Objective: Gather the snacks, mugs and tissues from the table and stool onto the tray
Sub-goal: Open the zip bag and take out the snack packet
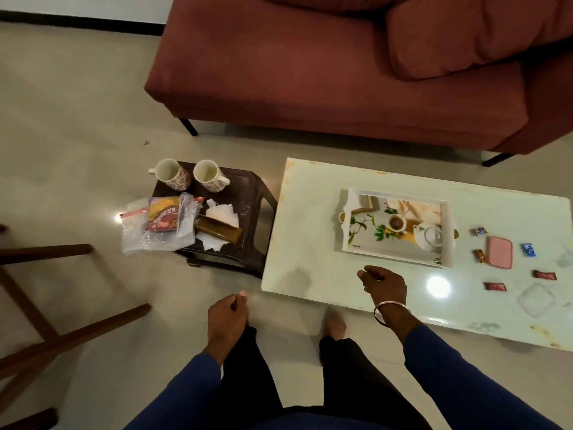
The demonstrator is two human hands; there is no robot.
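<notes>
Tray (347, 240) sat bare on table (304, 274), nothing gathered yet. Mugs (189, 175), snacks (162, 217), tissues (221, 214) crowded stool (257, 197). Left hand (226, 318), right hand (384, 283) both loose, holding nothing, probably about to reach.

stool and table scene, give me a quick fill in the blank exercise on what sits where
1. The two floral mugs stand on the dark ____.
2. The printed tray sits on the white ____.
3. The pink pouch lies to the ____ of the tray in the picture.
4. Both hands, left hand and right hand, hold ____.

Missing words: stool; table; right; nothing
</notes>
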